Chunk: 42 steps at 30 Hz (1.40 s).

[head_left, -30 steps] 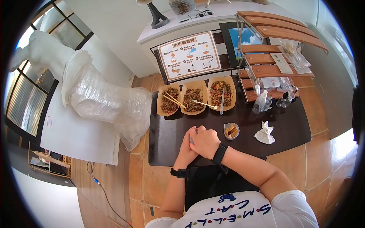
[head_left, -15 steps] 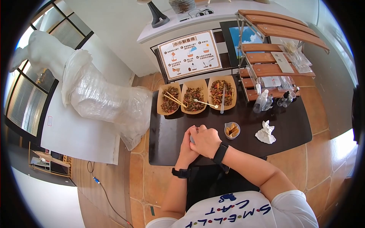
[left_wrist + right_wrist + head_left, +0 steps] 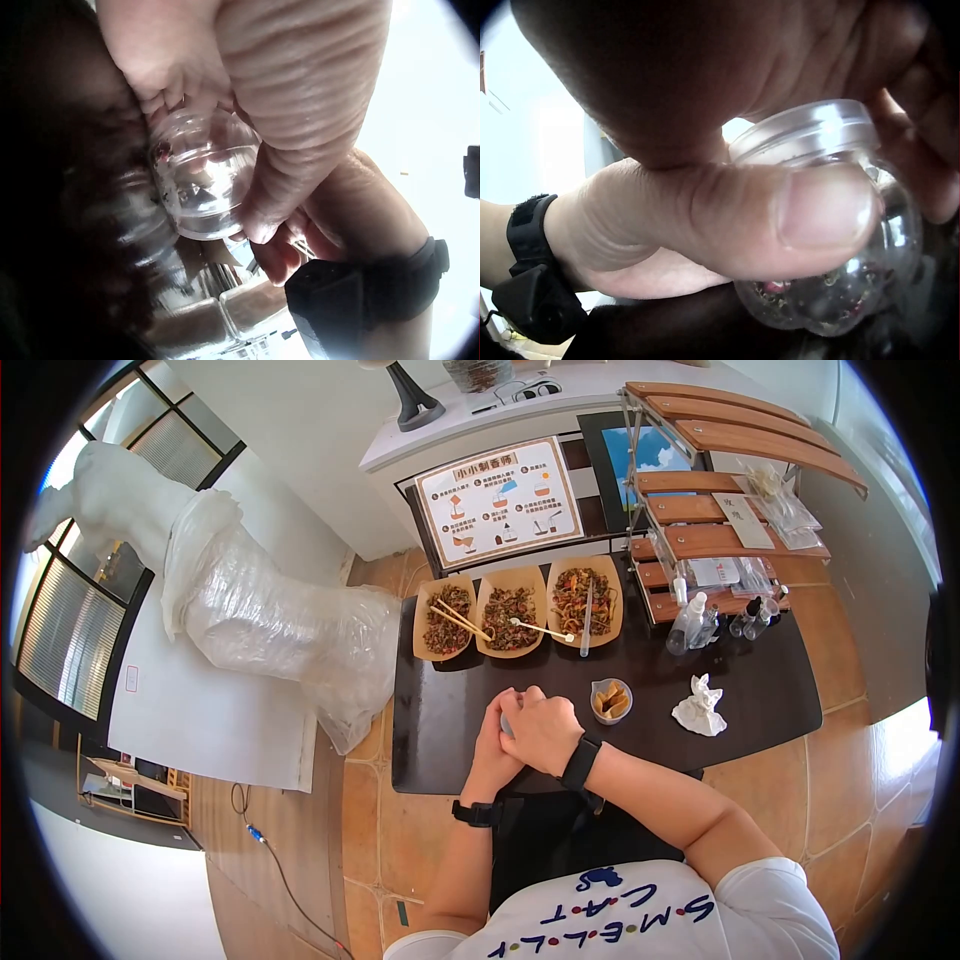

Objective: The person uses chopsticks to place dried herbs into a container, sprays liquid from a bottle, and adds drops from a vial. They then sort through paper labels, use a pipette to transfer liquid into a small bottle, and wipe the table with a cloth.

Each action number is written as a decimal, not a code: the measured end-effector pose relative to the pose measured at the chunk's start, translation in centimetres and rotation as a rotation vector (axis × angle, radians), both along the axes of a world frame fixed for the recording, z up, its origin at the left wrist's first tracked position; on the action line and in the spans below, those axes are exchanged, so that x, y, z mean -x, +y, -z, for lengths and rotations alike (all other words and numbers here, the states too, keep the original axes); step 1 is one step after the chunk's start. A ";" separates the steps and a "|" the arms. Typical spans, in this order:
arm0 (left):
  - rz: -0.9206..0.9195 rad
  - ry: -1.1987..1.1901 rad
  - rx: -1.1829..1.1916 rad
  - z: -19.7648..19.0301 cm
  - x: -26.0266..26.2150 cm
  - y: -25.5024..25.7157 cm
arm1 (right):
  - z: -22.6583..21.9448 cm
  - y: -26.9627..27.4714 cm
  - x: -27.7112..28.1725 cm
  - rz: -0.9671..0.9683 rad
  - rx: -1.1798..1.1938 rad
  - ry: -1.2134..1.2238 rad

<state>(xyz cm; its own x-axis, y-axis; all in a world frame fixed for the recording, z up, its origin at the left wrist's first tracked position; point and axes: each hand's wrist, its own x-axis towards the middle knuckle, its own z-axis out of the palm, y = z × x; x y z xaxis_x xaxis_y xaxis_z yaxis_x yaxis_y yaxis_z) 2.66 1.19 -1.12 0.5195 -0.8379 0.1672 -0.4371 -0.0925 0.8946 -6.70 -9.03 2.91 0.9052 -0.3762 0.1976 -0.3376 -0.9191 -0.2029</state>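
Observation:
A clear plastic jar (image 3: 810, 304) with a translucent lid (image 3: 806, 135) is held between my two hands. Bits of red and green dried plant lie inside it. My left hand (image 3: 490, 758) wraps the jar's side, its thumb (image 3: 825, 206) laid across the body just below the lid. From above, my right hand (image 3: 545, 735) covers the lid with curled fingers. In the head view the hands hide nearly all of the jar; the left wrist view shows its rounded clear wall (image 3: 202, 172) beside the left thumb.
Three paper trays of dried plant mix, left (image 3: 428, 645), middle (image 3: 488, 645) and right (image 3: 613, 625), stand across the dark table (image 3: 440, 710). Right of my hands are a cup of tan pieces (image 3: 611, 702) and a crumpled tissue (image 3: 700, 706). Spray bottles (image 3: 686, 628) stand by a wooden rack (image 3: 690, 510).

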 end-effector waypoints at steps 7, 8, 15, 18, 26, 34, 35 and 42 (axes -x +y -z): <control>-0.002 0.000 0.000 0.6 -0.2 -0.1 | 0.1 -0.1 0.0 0.003 -0.010 -0.018; -0.002 0.000 0.001 0.5 -0.2 -0.1 | 0.1 -0.1 0.0 0.002 -0.013 -0.021; 0.002 -0.002 -0.003 0.4 -0.2 0.0 | 0.2 0.0 0.1 0.005 0.000 -0.026; 0.002 -0.010 -0.009 0.2 0.0 0.0 | 0.2 0.0 0.1 -0.003 0.003 -0.034; 0.000 -0.014 -0.021 0.3 -0.1 0.0 | -0.7 0.0 0.3 -0.001 -0.077 0.038; -0.003 0.030 0.007 -0.2 0.2 0.0 | -0.9 -0.4 0.5 -0.033 -0.069 0.041; -0.002 0.030 0.006 -0.2 0.2 0.0 | -1.0 -0.4 0.6 -0.036 -0.073 0.036; 0.125 0.235 0.049 0.6 -0.8 0.6 | -1.1 -0.4 1.1 -0.080 -0.045 0.008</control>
